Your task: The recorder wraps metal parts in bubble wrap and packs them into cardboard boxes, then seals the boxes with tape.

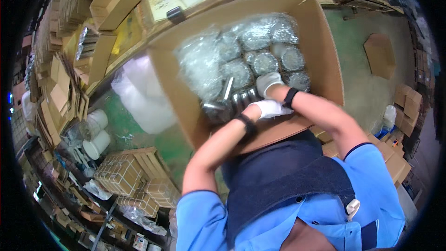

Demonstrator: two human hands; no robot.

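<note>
Both my hands, in white gloves, are inside a large open cardboard box (330, 51) in front of me. My right hand (269, 84) is curled downward at the near right of the packed contents; whatever its fingers hold is hidden. Below its wrist, my left hand (270, 109) reaches rightward by the near wall, its fingers out of sight. Shiny metal cylinders (242, 100) stand beside my hands, and one metal tube (228, 88) leans upright among them. Farther in, several round bundles (265, 63) are wrapped in clear plastic, with bubble wrap (200, 60) over the left and far side.
A wooden workbench (223, 3) runs behind the box, with a smaller open carton (116, 0) at far left. Translucent plastic sheeting (144, 93) hangs left of the box. Strapped cartons (120, 175) stand lower left. A flat cardboard piece (379, 56) lies on the right floor.
</note>
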